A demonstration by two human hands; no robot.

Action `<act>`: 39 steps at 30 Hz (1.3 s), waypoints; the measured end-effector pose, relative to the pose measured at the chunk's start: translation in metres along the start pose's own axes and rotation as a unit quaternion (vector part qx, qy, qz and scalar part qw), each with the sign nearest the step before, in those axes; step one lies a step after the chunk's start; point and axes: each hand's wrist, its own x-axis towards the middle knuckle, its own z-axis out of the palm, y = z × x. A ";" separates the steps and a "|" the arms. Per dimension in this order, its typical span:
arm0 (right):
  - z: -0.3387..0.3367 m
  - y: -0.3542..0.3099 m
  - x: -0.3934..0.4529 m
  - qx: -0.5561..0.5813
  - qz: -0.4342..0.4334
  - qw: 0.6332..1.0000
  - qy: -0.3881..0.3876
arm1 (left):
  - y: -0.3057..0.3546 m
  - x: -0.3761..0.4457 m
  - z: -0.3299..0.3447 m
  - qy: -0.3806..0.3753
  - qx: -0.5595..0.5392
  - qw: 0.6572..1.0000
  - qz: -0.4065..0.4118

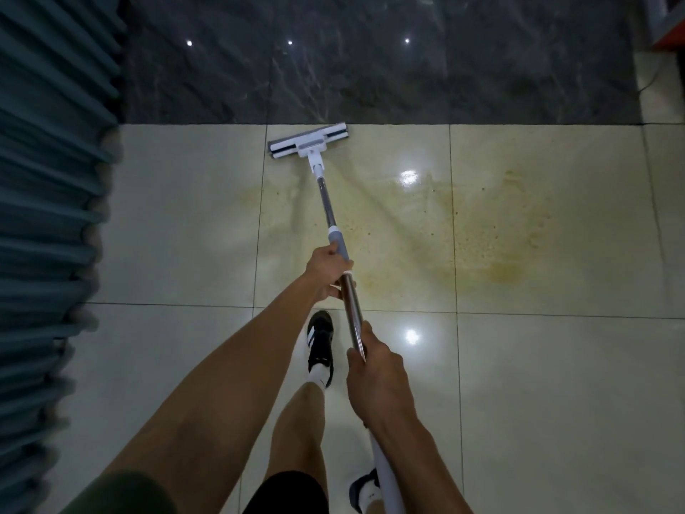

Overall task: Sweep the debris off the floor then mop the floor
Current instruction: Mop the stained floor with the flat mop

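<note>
The mop (335,231) is running from the lower middle of the frame up to the centre, its flat white head (308,142) lying on the pale tiled floor (556,383) right at the edge where the dark marbled tiles (370,68) are beginning. The left hand (326,272) is wrapping its grip around the pole at the grey sleeve, fingers curled about it, just above the middle of the frame. The right hand (374,372) is gripping the metal pole lower down, nearer the body, its fingers closed round the shaft. To the right of the pole a yellowish, speckled stain (482,231) is spreading across the wet, shining tiles in the centre right. Below the hands a black shoe with white stripes (320,343) is standing on the floor, with a second shoe (365,491) showing at the bottom edge. Ribbed teal panels (48,179) are filling the left side of the frame.
</note>
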 end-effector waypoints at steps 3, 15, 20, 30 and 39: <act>0.001 -0.039 0.040 0.008 0.005 1.000 -0.001 | 0.043 0.034 -0.020 0.002 0.013 1.000 0.005; -0.032 -0.166 0.177 0.017 0.002 0.999 0.033 | 0.200 0.133 -0.060 -0.008 0.034 0.999 0.040; -0.036 -0.160 0.164 0.015 0.022 1.000 0.007 | 0.196 0.126 -0.051 -0.012 0.083 0.996 0.024; -0.048 -0.066 0.082 -0.007 0.003 1.000 -0.006 | 0.108 0.058 0.002 -0.009 0.037 0.999 0.011; -0.078 0.097 -0.021 -0.053 -0.028 0.998 -0.013 | -0.030 -0.037 0.109 -0.008 0.000 1.000 0.005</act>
